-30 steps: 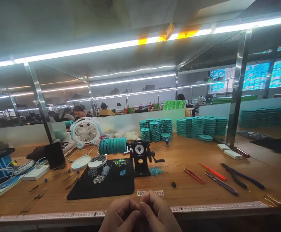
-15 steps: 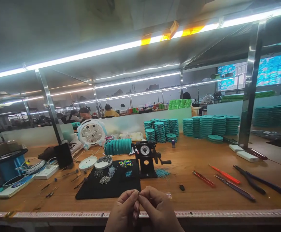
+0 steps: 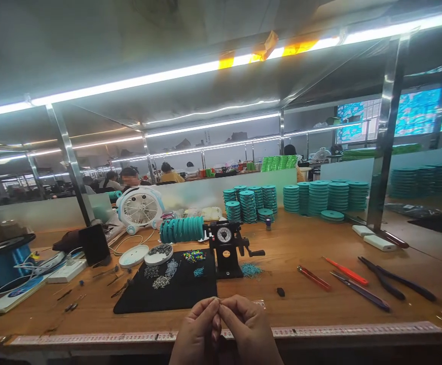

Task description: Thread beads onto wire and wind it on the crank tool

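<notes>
- Whatever sits between my fingertips, at the bottom centre of the frame, is too small and hidden to make out.
- My left hand (image 3: 196, 330) has its thumb and forefinger pressed together in a pinch, the other fingers curled under.
- My right hand (image 3: 248, 329) pinches the same way, its fingertips meeting those of the left.
- Below my fingertips, the ruled tape (image 3: 320, 330) runs along the front edge of the surface (image 3: 282, 258); a small clear strip (image 3: 259, 304) shows just beyond my right hand.
- Just beyond my left hand lies the black mat (image 3: 141, 300), with coloured beads (image 3: 194, 256), silvery bits (image 3: 161, 282) and small turquoise pieces (image 3: 198, 272) on it.
- A white dish (image 3: 159, 262) of dark grey pieces stands at the mat's far left, beside a second white dish (image 3: 134, 256).
- At centre is the black crank device (image 3: 226, 253), a row of turquoise spools (image 3: 182, 229) to its left and a turquoise heap (image 3: 251, 269) by its base.
- Lower right, I see a red tool (image 3: 314, 278), an orange tool (image 3: 344, 270), a slim pointed tool (image 3: 360, 291) and dark-handled pliers (image 3: 396, 279).
- Turquoise spool stacks (image 3: 319, 197) stand farther back; the fan (image 3: 139, 208) is left of centre.
</notes>
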The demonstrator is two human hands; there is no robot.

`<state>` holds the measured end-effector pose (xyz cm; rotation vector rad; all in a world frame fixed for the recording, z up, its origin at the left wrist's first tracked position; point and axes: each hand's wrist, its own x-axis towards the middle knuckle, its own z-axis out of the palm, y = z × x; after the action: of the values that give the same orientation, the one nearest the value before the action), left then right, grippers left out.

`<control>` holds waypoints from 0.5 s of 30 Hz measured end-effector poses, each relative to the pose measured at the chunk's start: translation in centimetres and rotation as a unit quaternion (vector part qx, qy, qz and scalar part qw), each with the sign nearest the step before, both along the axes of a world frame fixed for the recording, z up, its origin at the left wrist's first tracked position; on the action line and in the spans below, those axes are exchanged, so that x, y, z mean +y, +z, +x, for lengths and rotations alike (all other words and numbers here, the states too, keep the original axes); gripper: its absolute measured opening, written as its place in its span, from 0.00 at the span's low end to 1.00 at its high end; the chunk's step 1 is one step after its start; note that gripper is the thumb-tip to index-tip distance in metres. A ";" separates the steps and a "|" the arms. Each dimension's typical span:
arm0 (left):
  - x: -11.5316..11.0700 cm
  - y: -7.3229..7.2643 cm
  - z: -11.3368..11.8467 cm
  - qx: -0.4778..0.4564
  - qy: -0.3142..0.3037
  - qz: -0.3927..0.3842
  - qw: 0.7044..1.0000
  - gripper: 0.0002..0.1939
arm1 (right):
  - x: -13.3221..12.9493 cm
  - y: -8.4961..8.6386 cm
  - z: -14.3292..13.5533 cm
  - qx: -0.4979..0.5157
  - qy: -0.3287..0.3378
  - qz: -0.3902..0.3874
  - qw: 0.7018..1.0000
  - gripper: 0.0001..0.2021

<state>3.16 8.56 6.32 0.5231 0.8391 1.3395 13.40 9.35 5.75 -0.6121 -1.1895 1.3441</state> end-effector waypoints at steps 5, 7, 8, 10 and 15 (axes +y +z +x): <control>-0.1 0.3 0.2 -0.014 0.016 -0.011 1.000 0.20 | 0.0 0.1 0.0 0.003 0.003 -0.013 1.000 0.18; 0.0 0.1 0.1 -0.019 0.013 -0.010 1.000 0.19 | 0.0 0.0 0.0 0.007 0.004 -0.018 1.000 0.18; 0.0 -0.1 0.1 -0.020 0.010 -0.009 1.000 0.19 | 0.0 -0.1 0.0 0.007 0.003 -0.019 1.000 0.18; 0.2 -0.4 0.1 -0.022 0.009 -0.005 1.000 0.19 | 0.0 0.0 0.1 0.007 0.004 -0.019 1.000 0.18; 0.3 -0.5 -0.1 -0.021 0.007 0.003 1.000 0.18 | 0.1 -0.1 0.0 -0.003 0.008 -0.012 1.000 0.20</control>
<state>3.07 8.83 5.83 0.4936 0.8054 1.3611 13.43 9.47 5.60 -0.6261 -1.1874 1.3727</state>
